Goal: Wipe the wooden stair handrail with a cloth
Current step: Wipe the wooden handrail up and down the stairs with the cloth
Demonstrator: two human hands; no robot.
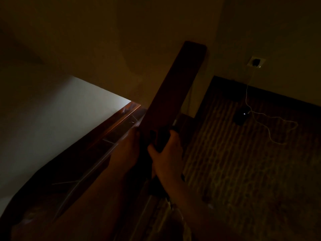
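Right hand (pixel 167 154): the fingers curl over the handrail (pixel 171 87) from its 3 o'clock edge, thumb hooked round the 9 o'clock side, so the hand is wrapped around the rail's near end. A dark mass under the fingers (pixel 172 132) is probably the cloth (pixel 159 138), but the light is too poor to confirm its outline or how much of it lies between palm and wood.

Left hand (pixel 128 146): it sits against the rail's 9 o'clock flank. Its fingers are lost in shadow behind the rail; whether they clasp the wood, a fold of cloth, or nothing cannot be told.

The handrail runs from the hands at centre frame up towards 1 o'clock, ending in a squared tip near the wall. The stretch beyond the hands is bare.

Risks, as judged:
- Poor lighting. Missed patches are likely, since dust and streaks would not show on dark wood.
- Cloth slip. If little cloth is trapped under the fingers, a long stroke toward 1 o'clock may leave bare skin sliding on wood.
- Footing. The stairwell (pixel 104 145) drops away at 8 o'clock, with both hands committed to the rail and reach extending forward.
- A white cable (pixel 260 119) trails from a wall socket (pixel 256 62) at 2 o'clock across the patterned carpet (pixel 243 153); a trip hazard if the person steps that way.
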